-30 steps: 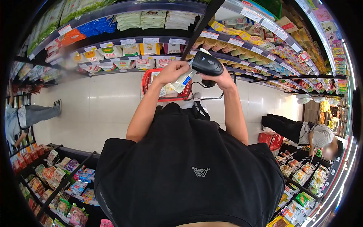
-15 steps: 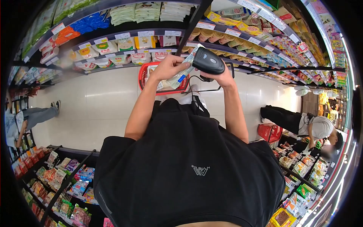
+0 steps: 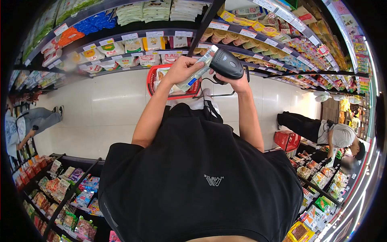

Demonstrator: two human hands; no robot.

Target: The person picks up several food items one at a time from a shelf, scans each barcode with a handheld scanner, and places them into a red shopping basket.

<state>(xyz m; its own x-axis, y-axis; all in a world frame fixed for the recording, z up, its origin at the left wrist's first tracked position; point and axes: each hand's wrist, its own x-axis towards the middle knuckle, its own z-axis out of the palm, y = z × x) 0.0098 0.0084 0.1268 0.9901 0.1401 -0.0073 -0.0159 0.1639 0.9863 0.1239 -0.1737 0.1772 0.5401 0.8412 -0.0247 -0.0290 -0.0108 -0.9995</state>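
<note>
My left hand (image 3: 182,70) is closed on a clear plastic packet (image 3: 198,74) with a blue label near its lower end. In my right hand (image 3: 237,84) is a black barcode scanner (image 3: 227,64), gripped from below with a dark cord hanging from it. The scanner's front end overlaps the packet's upper end in this view. Beneath my left hand stands a red shopping basket (image 3: 150,78) with packaged goods in it, partly hidden by the hand and packet.
Shelves of bagged goods (image 3: 150,60) and cups (image 3: 219,36) run along the far side. Low racks of packets (image 3: 82,199) stand behind me. A person (image 3: 24,125) is at the left, another (image 3: 338,135) at the right near a red basket (image 3: 287,140).
The scanner and my right hand have shifted slightly right and down. The packet has turned a little in my left hand. The people at both sides have moved their arms.
</note>
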